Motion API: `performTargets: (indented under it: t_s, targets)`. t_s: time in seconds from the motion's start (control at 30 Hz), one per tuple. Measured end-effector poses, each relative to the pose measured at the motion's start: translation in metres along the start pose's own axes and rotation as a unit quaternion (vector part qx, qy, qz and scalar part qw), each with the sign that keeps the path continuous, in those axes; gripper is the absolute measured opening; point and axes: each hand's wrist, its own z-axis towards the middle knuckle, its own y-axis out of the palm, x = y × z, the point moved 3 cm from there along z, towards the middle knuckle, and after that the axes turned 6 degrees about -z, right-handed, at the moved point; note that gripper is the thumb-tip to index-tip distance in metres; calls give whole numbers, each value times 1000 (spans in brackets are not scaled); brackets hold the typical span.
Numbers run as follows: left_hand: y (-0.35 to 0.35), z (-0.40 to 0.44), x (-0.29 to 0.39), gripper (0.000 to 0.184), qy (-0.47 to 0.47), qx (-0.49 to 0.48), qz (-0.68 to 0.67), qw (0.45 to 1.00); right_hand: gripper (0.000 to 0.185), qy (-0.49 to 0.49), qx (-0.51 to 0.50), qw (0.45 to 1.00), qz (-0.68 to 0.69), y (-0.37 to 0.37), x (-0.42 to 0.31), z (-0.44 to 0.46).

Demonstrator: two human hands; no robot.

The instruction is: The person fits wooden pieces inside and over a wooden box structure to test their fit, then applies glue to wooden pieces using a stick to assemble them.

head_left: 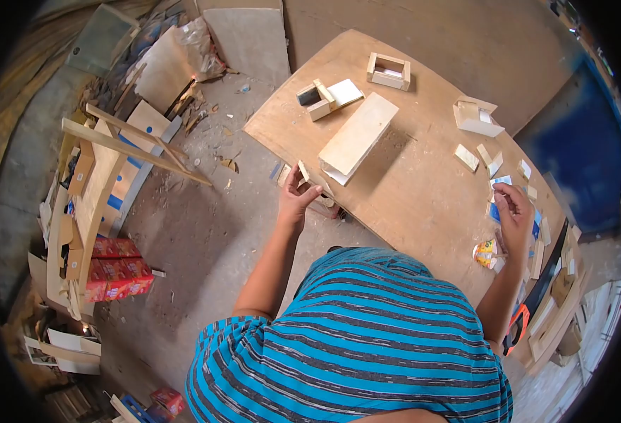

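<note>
My left hand point(298, 201) is at the table's near left edge, its thumb and fingers closed around a small pale wooden piece point(304, 171). Over the right side of the table, my right hand point(515, 213) has its fingers curled together; whatever they may hold is too small to make out. Close by lie a white and blue packet or sheet point(499, 182) and a yellow and white printed cup point(485, 254). Between my hands, a long pale wooden box or block point(360, 134) rests on the wooden table point(423, 204).
Toward the far side sit an open wooden frame point(389, 71), a wooden piece with a dark block point(316, 99) and another small box point(477, 117). Wood offcuts point(467, 158) lie at right, near an orange-handled saw point(516, 328). Red cartons point(119, 269) stand on the floor at left.
</note>
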Motion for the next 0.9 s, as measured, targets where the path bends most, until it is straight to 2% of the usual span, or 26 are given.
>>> performTargets:
  t_s: [0.2, 0.4, 0.6, 0.8, 0.9]
  targets:
    - [6, 4, -6, 96, 34, 54, 103, 993, 14, 2, 10, 1000, -9, 0, 4, -5]
    - [-1, 13, -24, 95, 89, 25, 177, 980, 14, 17, 16, 1000, -10, 0, 10, -11]
    - [1, 11, -25, 98, 79, 17, 174, 981, 13, 17, 13, 1000, -11, -2, 12, -13]
    - [2, 11, -19, 95, 87, 32, 233, 968, 15, 42, -8, 999, -8, -1, 16, -15]
    - [-2, 6, -12, 84, 61, -7, 153, 986, 16, 47, -17, 999, -11, -1, 12, -15]
